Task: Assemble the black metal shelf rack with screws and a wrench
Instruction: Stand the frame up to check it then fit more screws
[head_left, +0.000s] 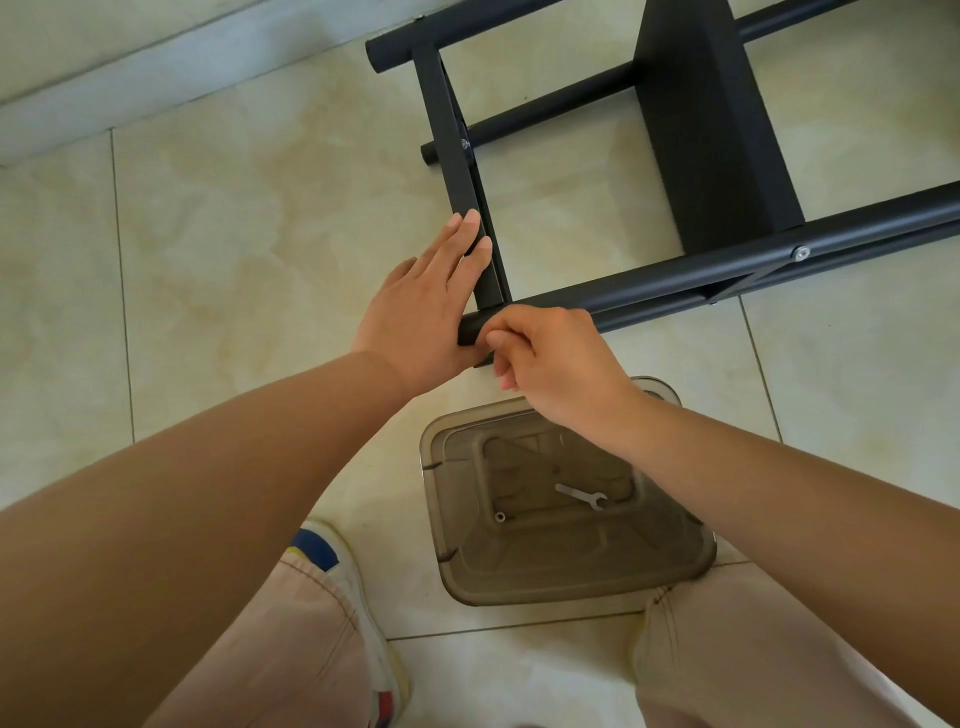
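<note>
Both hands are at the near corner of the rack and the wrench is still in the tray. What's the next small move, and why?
Probably keep the left hand flat on the crossbar to steady it while the right hand finishes finger-turning at the tube end. Its fingers are curled at that joint, though what they pinch is hidden. The wrench lies unused in the tray, so reaching for it likely follows.

Our left hand (426, 317) lies flat at frame center, fingers straight; our right hand (556, 358) beside it, fingers curled in a pinch.
</note>
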